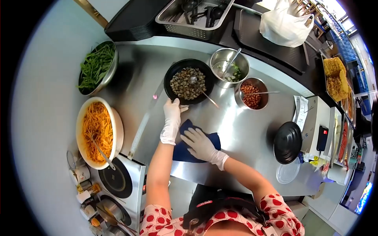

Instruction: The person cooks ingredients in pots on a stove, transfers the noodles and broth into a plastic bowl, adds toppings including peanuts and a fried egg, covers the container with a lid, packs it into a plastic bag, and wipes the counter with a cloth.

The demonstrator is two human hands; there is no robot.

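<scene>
My left hand (172,115), in a thin white glove, grips the near rim of a black bowl (169,80). Small grey-brown pieces, perhaps shellfish, fill the bowl, and a metal spoon (193,80) rests in them with its handle over the right rim. My right hand (200,144), also gloved, lies with fingers spread on a folded dark blue cloth (214,140) at the counter's near side. Beyond it stand a metal pot (213,70) with chopped greens and a spoon, and a smaller metal pot (266,103) of reddish peanuts with a spoon.
On the left are a metal bowl of green leaves (98,65), a white tub (117,129) of orange shreds, and a cooktop (136,173). A metal perforated tray (189,31) of utensils and a white plastic bag (285,25) sit behind. A black plate (288,142) stands right.
</scene>
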